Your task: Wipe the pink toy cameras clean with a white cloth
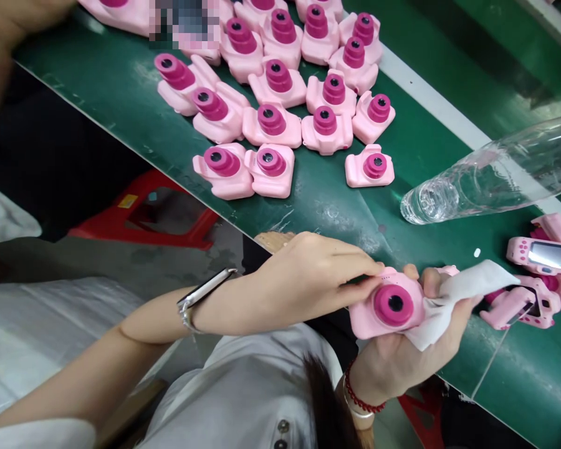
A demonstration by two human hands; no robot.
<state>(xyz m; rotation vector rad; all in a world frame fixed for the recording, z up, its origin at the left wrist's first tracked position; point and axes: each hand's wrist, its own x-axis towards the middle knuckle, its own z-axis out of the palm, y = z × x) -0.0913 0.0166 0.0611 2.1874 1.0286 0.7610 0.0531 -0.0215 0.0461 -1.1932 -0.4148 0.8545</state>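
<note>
A pink toy camera (367,315) with a dark pink lens ring faces up between my two hands, just over the near table edge. My left hand (303,277), wearing a watch on its wrist, has its fingers closed on the camera's upper left side. From the right and below, my right hand (402,365) grips the same camera, with a white cloth or tissue (472,290) bunched in its fingers. Part of the right hand's grip is hidden behind the camera and the cloth.
Several pink toy cameras (273,128) stand in rows, lens up, on the green table (318,206). More lie piled at the right, one showing its screen (549,254). A clear plastic bottle (495,168) lies nearby. A red stool (144,212) and another person's blurred arm (9,37) are left.
</note>
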